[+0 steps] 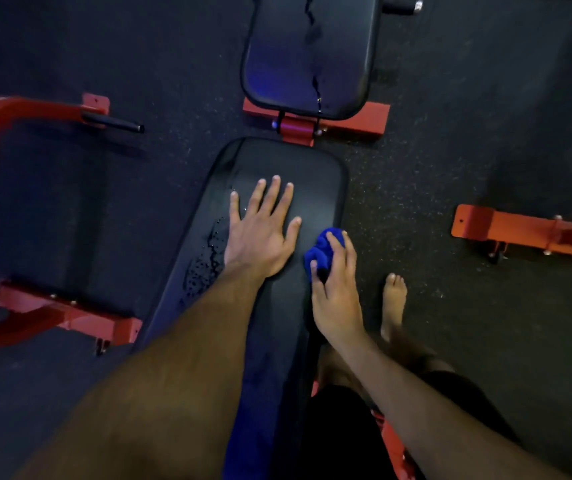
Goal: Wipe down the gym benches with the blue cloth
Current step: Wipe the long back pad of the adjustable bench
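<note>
Head view: the left hand [260, 233] lies flat, fingers spread, on the near bench [277, 323]. Beside it the right hand [335, 289] grips the bunched blue cloth [322, 247] at that bench's right edge. Droplets [205, 258] left of the flat hand suggest wiping has barely begun; the far bench [309, 53] looks untouched.

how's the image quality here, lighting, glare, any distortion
Head view: dim overall, with a blue sheen on the far bench pad; wide-angle lens bends the edges and stretches the left forearm; the left hand, blue cloth and right hand read fairly sharp, while the bare foot looks soft.
</note>
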A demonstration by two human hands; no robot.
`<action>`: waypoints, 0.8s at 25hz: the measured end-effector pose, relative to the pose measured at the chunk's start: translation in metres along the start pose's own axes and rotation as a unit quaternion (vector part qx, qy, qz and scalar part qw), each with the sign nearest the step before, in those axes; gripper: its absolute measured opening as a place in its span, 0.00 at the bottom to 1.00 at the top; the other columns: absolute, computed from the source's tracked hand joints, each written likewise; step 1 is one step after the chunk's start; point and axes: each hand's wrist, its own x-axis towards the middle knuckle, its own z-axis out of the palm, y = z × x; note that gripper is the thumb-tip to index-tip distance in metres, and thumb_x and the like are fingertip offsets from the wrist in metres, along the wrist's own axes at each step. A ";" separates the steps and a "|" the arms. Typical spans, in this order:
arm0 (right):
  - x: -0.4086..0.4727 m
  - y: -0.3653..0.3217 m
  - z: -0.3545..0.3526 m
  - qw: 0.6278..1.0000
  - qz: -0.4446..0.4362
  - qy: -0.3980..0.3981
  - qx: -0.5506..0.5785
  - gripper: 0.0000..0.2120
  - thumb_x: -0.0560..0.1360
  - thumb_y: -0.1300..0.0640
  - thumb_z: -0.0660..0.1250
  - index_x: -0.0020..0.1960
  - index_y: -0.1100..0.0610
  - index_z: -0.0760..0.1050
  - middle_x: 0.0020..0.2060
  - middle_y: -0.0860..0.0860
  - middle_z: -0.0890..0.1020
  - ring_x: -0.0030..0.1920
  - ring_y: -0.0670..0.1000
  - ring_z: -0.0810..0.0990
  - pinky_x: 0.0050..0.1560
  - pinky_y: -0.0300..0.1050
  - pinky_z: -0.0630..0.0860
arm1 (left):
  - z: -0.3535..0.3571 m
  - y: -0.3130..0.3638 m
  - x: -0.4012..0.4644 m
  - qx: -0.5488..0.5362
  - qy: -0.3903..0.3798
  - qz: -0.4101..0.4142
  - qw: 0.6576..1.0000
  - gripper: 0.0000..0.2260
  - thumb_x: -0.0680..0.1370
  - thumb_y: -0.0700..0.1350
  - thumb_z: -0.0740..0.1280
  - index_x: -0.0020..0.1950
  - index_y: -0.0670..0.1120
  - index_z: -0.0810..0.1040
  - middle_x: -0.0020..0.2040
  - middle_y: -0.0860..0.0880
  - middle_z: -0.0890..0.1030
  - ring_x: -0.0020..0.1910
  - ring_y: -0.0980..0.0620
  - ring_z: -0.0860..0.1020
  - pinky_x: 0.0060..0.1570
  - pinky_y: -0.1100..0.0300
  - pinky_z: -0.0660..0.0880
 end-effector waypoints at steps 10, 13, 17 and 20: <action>0.184 0.006 -0.018 0.998 0.063 0.015 -0.007 0.17 0.82 0.57 0.60 0.71 0.57 0.68 0.70 0.54 0.68 0.65 0.54 0.73 0.55 0.35 0.64 | 0.007 -0.001 0.004 0.013 0.004 -0.009 1.000 0.30 0.83 0.61 0.43 0.84 0.54 0.48 0.85 0.53 0.47 0.83 0.51 0.45 0.79 0.36 0.42; 0.126 0.005 -0.018 0.998 0.045 0.025 0.032 0.22 0.82 0.57 0.60 0.75 0.55 0.64 0.76 0.53 0.62 0.73 0.49 0.65 0.65 0.29 0.59 | 0.006 0.000 0.004 0.012 0.006 -0.012 1.000 0.30 0.83 0.61 0.44 0.84 0.54 0.48 0.85 0.53 0.48 0.83 0.51 0.45 0.79 0.36 0.42; 0.017 0.003 -0.011 0.999 0.008 -0.029 0.026 0.27 0.82 0.59 0.61 0.79 0.52 0.57 0.80 0.50 0.52 0.78 0.41 0.52 0.74 0.31 0.52 | 0.004 -0.001 0.005 0.009 -0.003 -0.013 1.000 0.29 0.84 0.61 0.46 0.84 0.54 0.48 0.85 0.53 0.48 0.83 0.51 0.45 0.79 0.36 0.42; 0.050 0.008 -0.010 0.999 0.027 -0.007 0.040 0.24 0.82 0.57 0.62 0.76 0.55 0.63 0.77 0.52 0.59 0.76 0.44 0.61 0.71 0.28 0.56 | 0.005 -0.001 0.005 0.011 -0.003 -0.012 1.000 0.29 0.84 0.61 0.45 0.84 0.54 0.48 0.85 0.53 0.48 0.83 0.50 0.45 0.79 0.36 0.42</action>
